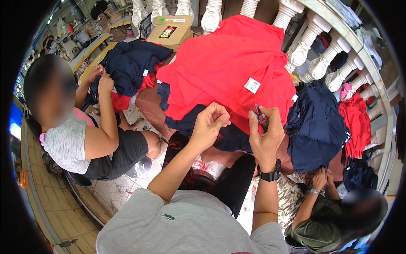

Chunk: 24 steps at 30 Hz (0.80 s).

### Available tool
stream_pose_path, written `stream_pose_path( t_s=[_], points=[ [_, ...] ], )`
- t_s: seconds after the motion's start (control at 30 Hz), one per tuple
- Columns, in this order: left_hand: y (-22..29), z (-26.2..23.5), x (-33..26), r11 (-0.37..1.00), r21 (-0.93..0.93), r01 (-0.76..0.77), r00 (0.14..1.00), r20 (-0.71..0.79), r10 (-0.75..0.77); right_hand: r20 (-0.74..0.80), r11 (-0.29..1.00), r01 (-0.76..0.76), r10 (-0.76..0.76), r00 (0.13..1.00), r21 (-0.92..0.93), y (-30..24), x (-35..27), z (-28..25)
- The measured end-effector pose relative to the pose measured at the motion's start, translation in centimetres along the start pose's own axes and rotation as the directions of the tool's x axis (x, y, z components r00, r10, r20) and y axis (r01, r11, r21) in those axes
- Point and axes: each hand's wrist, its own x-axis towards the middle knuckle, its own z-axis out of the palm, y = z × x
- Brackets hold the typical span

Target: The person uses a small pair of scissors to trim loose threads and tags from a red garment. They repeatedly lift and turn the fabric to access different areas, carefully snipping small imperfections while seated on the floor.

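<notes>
The right hand (267, 131) is wrapped around a small pair of dark snips (263, 120), blades pointing up and apart at the tips. The left hand (210, 127) has its thumb and fingertips pinched together (whether a thread sits between them is too small to tell). Both are near the lower edge of a big red cloth (228, 63), which lies spread over dark blue cloth, a white label (252, 85) on its front. A black watch (270, 171) circles the right wrist. To the right is a dark blue pile (315, 118); beyond the red cloth, toward the left, stands a cardboard box (178, 40). Co-workers sit on either side, one at left (101, 139), another at lower right (321, 230).
</notes>
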Motion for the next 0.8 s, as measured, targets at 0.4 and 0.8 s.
stream_pose_path(
  t_s=[0.4,0.8],
  points=[
    [1.9,0.9,-0.5,0.996,-0.086,0.019,0.999,0.05,-0.015,0.045,0.982,0.141,-0.137,0.99,-0.124,0.2,-0.7,1.9],
    [1.0,0.2,-0.3,0.999,-0.022,0.05,0.999,0.023,-0.049,-0.157,0.994,0.05,-0.034,0.987,0.098,0.3,-0.4,1.7]
  ],
)
